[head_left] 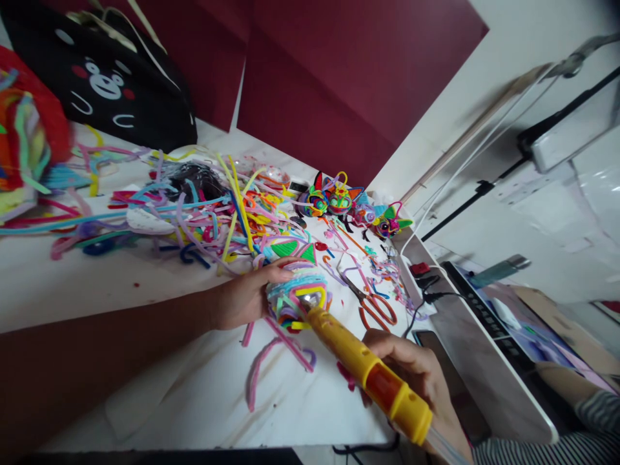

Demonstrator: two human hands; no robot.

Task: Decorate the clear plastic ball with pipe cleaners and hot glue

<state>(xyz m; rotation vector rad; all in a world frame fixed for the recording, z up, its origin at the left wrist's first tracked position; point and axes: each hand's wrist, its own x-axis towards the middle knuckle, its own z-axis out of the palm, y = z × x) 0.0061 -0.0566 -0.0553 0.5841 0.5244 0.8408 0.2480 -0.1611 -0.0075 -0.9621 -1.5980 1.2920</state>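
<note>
On the white worktop (pixel 145 381), your left hand (pixel 245 298) has its grip closed around a pastel ball of pipe cleaners (pixel 296 296), near the middle. Your right hand (pixel 416 374) grips a yellow glue gun (pixel 368 368), its tip touching the ball. Orange-handled scissors (pixel 375 309) lie just beside.

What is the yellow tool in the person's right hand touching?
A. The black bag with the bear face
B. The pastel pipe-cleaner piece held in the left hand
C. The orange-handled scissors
B: the yellow glue gun, gripped by the right hand, has its tip against the pastel pipe-cleaner piece that the left hand holds.
</note>
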